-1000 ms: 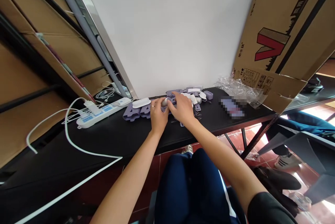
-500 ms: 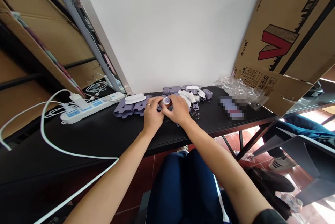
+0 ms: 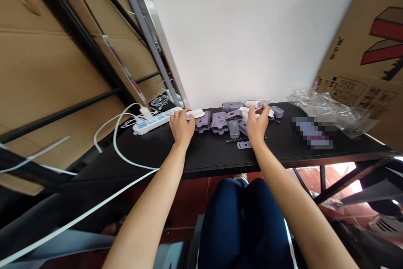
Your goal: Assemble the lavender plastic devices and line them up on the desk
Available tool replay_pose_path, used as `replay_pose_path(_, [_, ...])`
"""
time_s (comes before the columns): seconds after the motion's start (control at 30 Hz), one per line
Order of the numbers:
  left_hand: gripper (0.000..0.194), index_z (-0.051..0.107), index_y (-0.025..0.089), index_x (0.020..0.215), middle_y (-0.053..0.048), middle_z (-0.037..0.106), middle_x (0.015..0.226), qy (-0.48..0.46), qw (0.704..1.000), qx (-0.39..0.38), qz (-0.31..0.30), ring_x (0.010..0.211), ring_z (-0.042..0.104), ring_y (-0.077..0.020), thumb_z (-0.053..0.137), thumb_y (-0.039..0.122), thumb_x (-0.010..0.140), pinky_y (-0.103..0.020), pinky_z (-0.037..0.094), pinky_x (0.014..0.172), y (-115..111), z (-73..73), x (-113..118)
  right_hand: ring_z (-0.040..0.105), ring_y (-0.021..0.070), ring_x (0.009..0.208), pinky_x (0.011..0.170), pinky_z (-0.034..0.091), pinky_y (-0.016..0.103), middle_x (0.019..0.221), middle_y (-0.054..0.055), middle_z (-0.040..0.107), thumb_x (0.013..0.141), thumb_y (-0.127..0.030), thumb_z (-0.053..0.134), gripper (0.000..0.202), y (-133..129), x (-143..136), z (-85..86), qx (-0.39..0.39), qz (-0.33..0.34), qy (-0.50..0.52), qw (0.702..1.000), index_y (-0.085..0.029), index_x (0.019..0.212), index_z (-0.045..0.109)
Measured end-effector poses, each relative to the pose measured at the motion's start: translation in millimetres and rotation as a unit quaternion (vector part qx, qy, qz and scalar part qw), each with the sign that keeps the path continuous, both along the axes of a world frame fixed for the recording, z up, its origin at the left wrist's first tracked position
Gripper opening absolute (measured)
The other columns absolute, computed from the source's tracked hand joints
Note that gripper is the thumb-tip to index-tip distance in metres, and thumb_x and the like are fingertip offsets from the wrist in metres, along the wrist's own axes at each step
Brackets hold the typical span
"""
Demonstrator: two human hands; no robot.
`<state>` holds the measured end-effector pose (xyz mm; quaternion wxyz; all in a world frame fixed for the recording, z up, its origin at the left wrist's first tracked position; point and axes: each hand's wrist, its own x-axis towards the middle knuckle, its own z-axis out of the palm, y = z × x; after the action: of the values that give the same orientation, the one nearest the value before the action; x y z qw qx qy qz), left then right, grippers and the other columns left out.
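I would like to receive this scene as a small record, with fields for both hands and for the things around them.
Left hand: at the white oval piece; grip unclear
Right hand: at the white parts, near the white cylinder; grip unclear
Between hands: purple parts, translucent cup
Picture left: white power strip
Picture right: crumpled clear plastic, cardboard box
Surface: black tabletop

A black table [image 3: 208,155] bears purple parts [image 3: 219,124] and 1 power strip [image 3: 156,122].
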<state>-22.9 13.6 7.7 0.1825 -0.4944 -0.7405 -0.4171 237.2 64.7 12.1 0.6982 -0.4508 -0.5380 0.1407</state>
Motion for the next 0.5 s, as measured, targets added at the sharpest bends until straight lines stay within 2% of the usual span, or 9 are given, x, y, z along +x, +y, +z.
replay_pose_path(0.03, [0.038, 0.068, 0.02, 0.126, -0.019, 0.061, 0.135, -0.067, 0.996, -0.023, 0.048, 0.129, 0.052, -0.0388, 0.051, 0.033, 0.094, -0.053, 0.04, 0.108, 1.5, -1.1, -8.4, 0.064, 0.0231, 0.093, 0.086, 0.048, 0.038, 0.108, 0.009, 0.067, 0.096, -0.047, 0.05, 0.036, 0.9, 0.4, -0.7, 0.001, 0.004, 0.008, 1.0, -0.021, 0.121, 0.05])
replay_pose_path(0.07, [0.039, 0.068, 0.021, 0.125, -0.02, 0.06, 0.135, -0.124, 0.989, -0.054, 0.066, 0.13, 0.051, -0.0407, 0.054, 0.036, 0.092, -0.055, 0.04, 0.108, 3.1, -2.4, -15.1, 0.064, 0.0236, 0.096, 0.087, 0.048, 0.038, 0.111, 0.01, 0.067, 0.096, -0.047, 0.05, 0.037, 0.8, 0.6, -1.2, 0.002, 0.008, 0.005, 1.0, -0.022, 0.123, 0.05])
replay_pose_path(0.13, [0.043, 0.068, 0.025, 0.124, -0.019, 0.058, 0.138, -0.197, 0.975, -0.09, 0.056, 0.132, 0.05, -0.0432, 0.063, 0.043, 0.086, -0.059, 0.04, 0.107, 6.2, -5.4, -23.6, 0.064, 0.0252, 0.098, 0.086, 0.047, 0.039, 0.114, 0.011, 0.067, 0.098, -0.048, 0.049, 0.039, -2.1, -0.1, -1.5, -0.004, 0.006, -0.021, 1.0, -0.022, 0.126, 0.05])
replay_pose_path(0.17, [0.045, 0.069, 0.026, 0.121, -0.019, 0.057, 0.14, -0.209, 0.974, -0.081, 0.041, 0.133, 0.049, -0.0442, 0.068, 0.047, 0.081, -0.061, 0.038, 0.108, 7.3, -6.6, -25.7, 0.064, 0.0263, 0.098, 0.086, 0.046, 0.04, 0.115, 0.012, 0.067, 0.099, -0.048, 0.048, 0.04, -4.9, -1.2, -1.3, -0.001, 0.006, -0.048, 0.999, -0.022, 0.128, 0.05])
replay_pose_path(0.27, [0.05, 0.07, 0.026, 0.113, -0.021, 0.058, 0.139, -0.244, 0.968, -0.064, 0.013, 0.132, 0.051, -0.0454, 0.078, 0.051, 0.071, -0.061, 0.037, 0.109, 7.6, -7.1, -27.5, 0.062, 0.0304, 0.101, 0.09, 0.043, 0.043, 0.113, 0.015, 0.069, 0.1, -0.046, 0.049, 0.04, -17.2, -9.8, -0.9, 0.038, 0.029, -0.194, 0.98, -0.019, 0.129, 0.057])
replay_pose_path(0.33, [0.053, 0.068, 0.024, 0.112, -0.024, 0.062, 0.133, -0.27, 0.959, -0.079, 0.019, 0.129, 0.056, -0.0445, 0.079, 0.053, 0.068, -0.058, 0.039, 0.108, 5.7, -5.1, -28.2, 0.061, 0.0312, 0.099, 0.09, 0.04, 0.043, 0.105, 0.014, 0.07, 0.101, -0.045, 0.05, 0.039, -27.0, -20.7, -2.3, 0.072, 0.08, -0.326, 0.939, -0.02, 0.127, 0.062])
replay_pose_path(0.4, [0.056, 0.066, 0.023, 0.113, -0.024, 0.066, 0.127, -0.282, 0.955, -0.085, 0.022, 0.127, 0.059, -0.043, 0.079, 0.053, 0.068, -0.056, 0.04, 0.108, 3.0, -2.8, -29.8, 0.059, 0.0303, 0.098, 0.09, 0.037, 0.043, 0.103, 0.013, 0.071, 0.102, -0.044, 0.051, 0.037, -35.6, -33.4, -5.8, 0.117, 0.134, -0.438, 0.881, -0.021, 0.127, 0.065])
replay_pose_path(0.5, [0.058, 0.062, 0.023, 0.117, -0.023, 0.068, 0.125, -0.277, 0.958, -0.069, 0.026, 0.127, 0.06, -0.042, 0.08, 0.048, 0.068, -0.055, 0.04, 0.109, -0.1, -2.2, -33.4, 0.057, 0.0292, 0.102, 0.091, 0.035, 0.043, 0.106, 0.013, 0.071, 0.103, -0.039, 0.051, 0.032, -42.9, -48.6, -13.5, 0.169, 0.176, -0.538, 0.807, -0.02, 0.124, 0.067])
